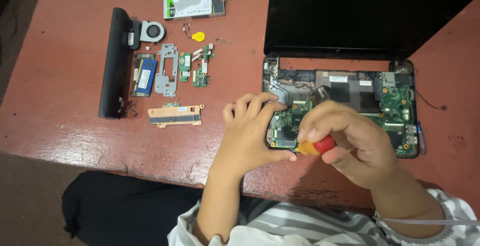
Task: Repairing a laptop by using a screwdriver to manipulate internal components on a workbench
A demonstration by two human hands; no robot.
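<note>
An opened laptop (350, 91) lies on the reddish table, its green circuit board (397, 101) and inner frame exposed, its dark screen (365, 11) tilted back. My right hand (350, 141) is closed around a screwdriver with a red and yellow handle (316, 146), held over the board's front left part. My left hand (252, 131) rests on the laptop's front left corner with fingers curled on the edge, thumb tip near the screwdriver handle. The screwdriver's tip is hidden by my fingers.
Removed parts lie to the left: a long black battery (114, 63), a small fan (152, 31), a hard drive in a bracket (194, 0), a blue memory module (144, 77), a metal bracket (166, 70), small green boards (201, 68), a copper heat plate (175, 115), a yellow coin cell (198, 37).
</note>
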